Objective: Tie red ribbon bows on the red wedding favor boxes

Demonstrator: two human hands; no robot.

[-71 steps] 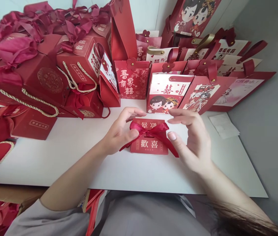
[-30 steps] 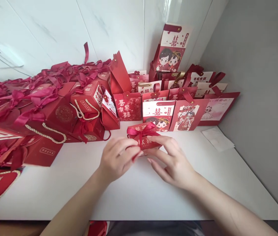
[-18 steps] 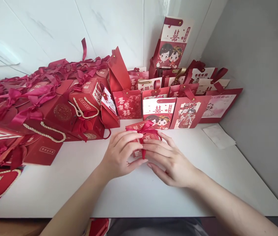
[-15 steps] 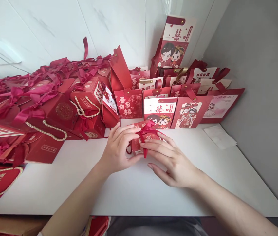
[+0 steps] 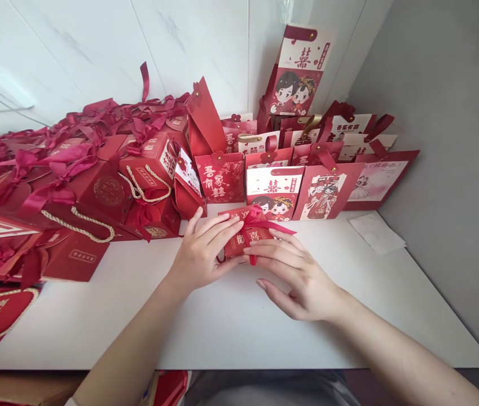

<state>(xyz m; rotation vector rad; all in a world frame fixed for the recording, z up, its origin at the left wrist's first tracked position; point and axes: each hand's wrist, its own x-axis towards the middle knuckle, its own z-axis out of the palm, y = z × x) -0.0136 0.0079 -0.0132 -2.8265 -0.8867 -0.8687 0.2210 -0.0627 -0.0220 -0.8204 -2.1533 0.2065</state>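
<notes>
A small red gift box [image 5: 234, 243] with gold lettering sits on the white table between my hands. A magenta ribbon [image 5: 251, 219] is tied over its top, one tail trailing right and another hanging down the front. My left hand [image 5: 205, 251] grips the box's left side, fingers over the top and thumb along the lower front edge. On the right, the fingertips of my right hand [image 5: 300, 276] rest against the box and ribbon, with the thumb held apart. Those fingers hide the box's right side.
Ribbon-tied red boxes [image 5: 104, 189] are piled along the left, some with cream rope handles. Several red and white paper gift bags [image 5: 275, 189] stand behind, against the wall. A white paper [image 5: 377, 232] lies at right by the grey wall [image 5: 442, 141].
The box's lettered face now shows more fully between my hands, and a ribbon tail stretches farther right. The front tail is now mostly behind my right fingers.
</notes>
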